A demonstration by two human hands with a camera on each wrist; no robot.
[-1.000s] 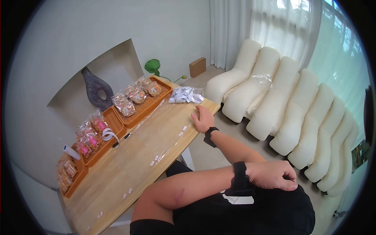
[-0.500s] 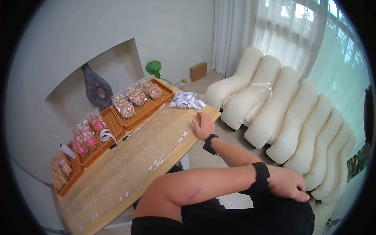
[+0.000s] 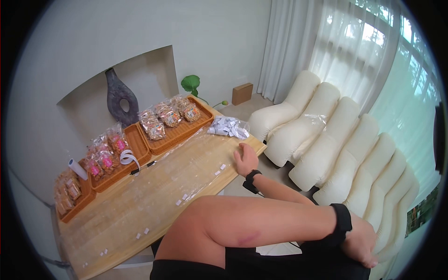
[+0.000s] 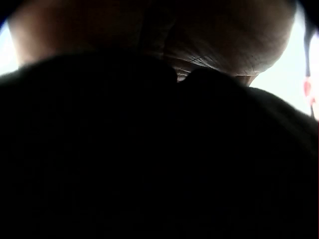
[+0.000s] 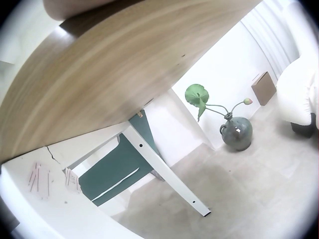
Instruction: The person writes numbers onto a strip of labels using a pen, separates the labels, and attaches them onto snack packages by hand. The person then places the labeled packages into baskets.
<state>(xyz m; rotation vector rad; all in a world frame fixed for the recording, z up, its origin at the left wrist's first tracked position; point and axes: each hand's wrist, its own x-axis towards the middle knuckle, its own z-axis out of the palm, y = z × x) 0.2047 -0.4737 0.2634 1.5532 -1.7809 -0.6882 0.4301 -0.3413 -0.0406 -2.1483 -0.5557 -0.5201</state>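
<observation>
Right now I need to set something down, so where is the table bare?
The broad middle of the pale wooden table, between the brown wicker baskets and small white labels, looks free apart from clear film. Crowded: basket side and far corner, with clear bag of white papers.

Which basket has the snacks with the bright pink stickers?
The middle basket of the three in the row. Its bags have bright pink stickers; none show in the left basket or the right basket.
</observation>
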